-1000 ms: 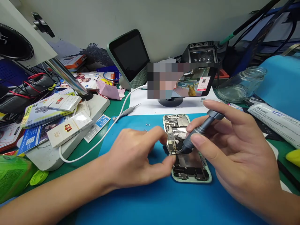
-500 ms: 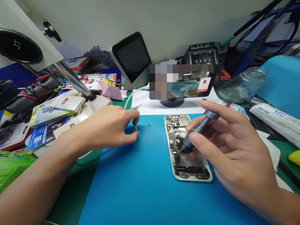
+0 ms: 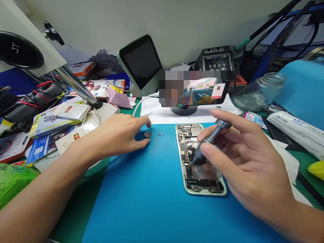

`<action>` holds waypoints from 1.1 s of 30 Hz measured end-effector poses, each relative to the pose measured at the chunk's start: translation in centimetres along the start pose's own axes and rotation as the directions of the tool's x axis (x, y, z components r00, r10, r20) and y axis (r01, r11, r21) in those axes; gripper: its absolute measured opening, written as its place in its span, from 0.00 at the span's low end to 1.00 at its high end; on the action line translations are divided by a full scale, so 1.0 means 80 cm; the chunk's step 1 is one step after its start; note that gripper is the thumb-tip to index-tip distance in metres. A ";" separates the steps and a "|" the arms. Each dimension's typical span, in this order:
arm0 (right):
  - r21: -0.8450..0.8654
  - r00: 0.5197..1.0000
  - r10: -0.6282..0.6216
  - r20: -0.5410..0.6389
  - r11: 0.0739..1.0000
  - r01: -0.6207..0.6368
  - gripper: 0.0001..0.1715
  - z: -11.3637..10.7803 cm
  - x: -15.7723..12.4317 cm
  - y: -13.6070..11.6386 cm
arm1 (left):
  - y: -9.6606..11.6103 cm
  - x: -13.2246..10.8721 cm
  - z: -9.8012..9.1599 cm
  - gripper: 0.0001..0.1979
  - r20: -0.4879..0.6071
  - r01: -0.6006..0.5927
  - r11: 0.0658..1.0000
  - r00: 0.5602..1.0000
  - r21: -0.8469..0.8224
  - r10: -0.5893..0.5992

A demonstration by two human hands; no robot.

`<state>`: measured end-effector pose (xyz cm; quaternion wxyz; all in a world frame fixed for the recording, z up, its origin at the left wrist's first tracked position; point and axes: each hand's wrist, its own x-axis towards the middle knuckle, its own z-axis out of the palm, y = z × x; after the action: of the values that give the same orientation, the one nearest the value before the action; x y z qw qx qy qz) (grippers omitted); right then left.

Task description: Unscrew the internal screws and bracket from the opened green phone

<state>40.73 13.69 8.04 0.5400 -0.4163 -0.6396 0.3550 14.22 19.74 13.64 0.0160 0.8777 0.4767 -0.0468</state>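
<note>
The right hand (image 3: 243, 158) held a grey screwdriver (image 3: 209, 143) in a narrow grip, with the thumb and fingers closed around its shaft and the index finger over its cap. The tip of the screwdriver pointed down into an opened phone (image 3: 198, 162), near the middle of its left side. The phone lay flat on the blue mat (image 3: 152, 195), its inner boards and metal shields showing, with the long side running away from the person.

The left hand (image 3: 118, 133) rested on the mat, to the left of the phone and well apart from it. Its fingers were loosely curled and held nothing. Just in front of the fingertips lay a small dark part (image 3: 147, 135), very close to them; I cannot tell if they touched it. A few tiny screws (image 3: 159, 134) lay on the mat between this part and the phone.

Behind the mat a second phone (image 3: 199, 92) stood on a round stand with its screen lit. A glass jar (image 3: 260, 91) lay on its side at the right. At the left of the worktop, boxes and leaflets (image 3: 60, 116) were piled.
</note>
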 end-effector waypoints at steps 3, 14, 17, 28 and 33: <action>0.021 1.000 0.009 0.000 1.000 -0.009 0.30 0.001 0.001 0.000 | -0.003 -0.003 -0.004 0.14 -0.034 -0.043 0.998 0.999 -0.043 0.042; -0.115 0.965 -0.229 -0.127 0.970 0.215 0.38 0.007 -0.009 -0.012 | 0.094 -0.017 0.055 0.06 -0.473 -0.496 0.781 0.830 -0.379 0.297; -0.136 0.963 -0.234 -0.133 0.967 0.216 0.37 0.009 -0.008 -0.012 | 0.102 -0.013 0.068 0.10 -0.331 -0.395 0.817 0.905 -0.420 0.267; -0.105 0.979 -0.193 -0.063 0.977 0.186 0.38 0.006 -0.007 -0.009 | 0.108 -0.011 0.059 0.09 -0.075 -0.111 0.887 0.993 -0.447 0.087; -0.085 0.987 -0.145 -0.062 0.987 0.140 0.34 0.006 -0.003 -0.010 | 0.107 -0.012 0.061 0.08 -0.094 -0.125 0.866 0.991 -0.484 0.090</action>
<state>40.13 13.19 8.56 0.5685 -0.4026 -0.6626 0.2751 20.53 13.91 8.76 0.2238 0.8713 0.4236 0.1061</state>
